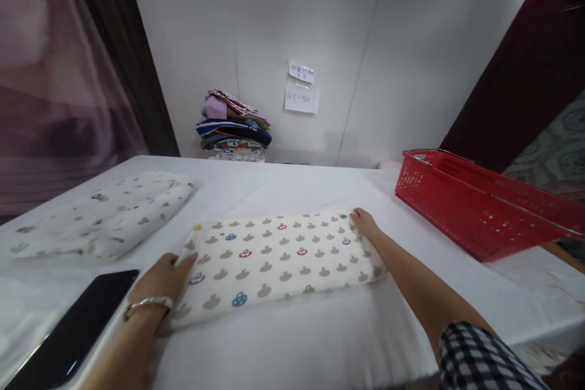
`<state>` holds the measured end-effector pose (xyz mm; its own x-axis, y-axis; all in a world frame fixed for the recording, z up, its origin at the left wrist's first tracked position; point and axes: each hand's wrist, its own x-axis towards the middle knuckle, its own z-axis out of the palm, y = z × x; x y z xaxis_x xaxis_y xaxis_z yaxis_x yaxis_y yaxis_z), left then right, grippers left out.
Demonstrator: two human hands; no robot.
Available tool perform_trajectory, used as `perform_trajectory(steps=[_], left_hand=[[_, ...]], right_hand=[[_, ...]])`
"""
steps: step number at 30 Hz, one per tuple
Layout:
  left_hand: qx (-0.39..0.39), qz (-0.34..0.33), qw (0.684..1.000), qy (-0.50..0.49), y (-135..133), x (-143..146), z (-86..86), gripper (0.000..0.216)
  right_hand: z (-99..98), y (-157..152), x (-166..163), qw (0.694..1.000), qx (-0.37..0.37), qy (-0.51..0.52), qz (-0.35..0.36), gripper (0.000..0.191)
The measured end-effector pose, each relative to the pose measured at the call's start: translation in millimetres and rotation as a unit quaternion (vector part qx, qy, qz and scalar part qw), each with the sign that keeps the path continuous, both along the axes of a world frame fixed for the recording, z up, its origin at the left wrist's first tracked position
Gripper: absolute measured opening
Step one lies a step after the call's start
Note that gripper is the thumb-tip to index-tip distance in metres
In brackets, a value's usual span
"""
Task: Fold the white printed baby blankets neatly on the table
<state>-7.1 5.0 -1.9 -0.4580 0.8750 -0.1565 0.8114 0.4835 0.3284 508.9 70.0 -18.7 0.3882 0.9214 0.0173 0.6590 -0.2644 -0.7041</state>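
Note:
A folded white cloth (274, 262) printed with grey and coloured mushrooms lies as a long rectangle on the white-covered table (283, 341). At its left end is my left hand (162, 283), wearing a silver bangle. The thumb rests on the cloth's edge and the other fingers are partly hidden along the side, closed on it. My right hand (364, 223) reaches to the far right corner, its fingers curled and pinching the fabric there. Beyond my left hand, a second white printed cloth (105, 213) lies loosely folded. A black phone (75, 329) lies beside my left forearm.
A red plastic basket (484, 207) with wire handles stands at the table's right side. Against the back wall rises a stack of folded clothes (235, 125). Paper notes (301, 99) are stuck to the wall, one reading 45-50. A pinkish curtain (59, 85) hangs at the left.

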Motion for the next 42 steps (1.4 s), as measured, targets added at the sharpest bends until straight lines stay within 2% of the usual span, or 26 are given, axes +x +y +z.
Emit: perform_trajectory(steps=[4,12,16,18,22,25,28,31,34,42], left_hand=[[-0.020,-0.032,0.999,0.001,-4.3,3.5,2.8,0.053],[0.011,-0.020,1.000,-0.013,-9.6,6.6,1.5,0.052],[0.006,-0.011,1.000,-0.015,-11.2,8.4,2.9,0.050],[0.010,-0.009,1.000,-0.011,-11.7,9.6,2.8,0.049],[0.023,-0.007,1.000,-0.006,-12.1,10.8,0.7,0.047],[0.029,-0.002,1.000,-0.008,-12.1,10.3,-1.3,0.045],[0.033,-0.002,0.999,-0.012,-12.1,9.3,-2.9,0.043],[0.036,0.000,0.999,-0.013,-12.5,9.0,-3.7,0.043],[0.036,0.002,0.999,-0.019,-13.5,9.4,-3.0,0.042],[0.038,0.001,0.999,-0.034,-15.3,11.0,0.1,0.041]], right_hand=[[-3.3,2.0,-0.2,0.998,-0.026,-0.058,0.008,0.025],[-1.0,1.5,0.0,0.984,-0.080,-0.158,0.020,0.037],[7.3,-3.6,-11.4,0.975,-0.071,-0.207,0.031,0.043],[12.4,-6.6,-28.9,0.970,-0.036,-0.232,0.071,0.048],[18.7,-16.0,-96.7,0.933,0.052,-0.265,0.240,0.055],[18.3,-23.9,-155.5,0.904,0.044,-0.261,0.335,0.061],[11.4,-26.3,-195.0,0.888,0.014,-0.259,0.379,0.070],[-0.5,-23.3,-209.5,0.885,-0.030,-0.267,0.381,0.073],[-9.9,-20.0,-209.5,0.881,-0.040,-0.276,0.382,0.074],[-12.3,-18.1,-207.6,0.880,-0.030,-0.282,0.380,0.076]])
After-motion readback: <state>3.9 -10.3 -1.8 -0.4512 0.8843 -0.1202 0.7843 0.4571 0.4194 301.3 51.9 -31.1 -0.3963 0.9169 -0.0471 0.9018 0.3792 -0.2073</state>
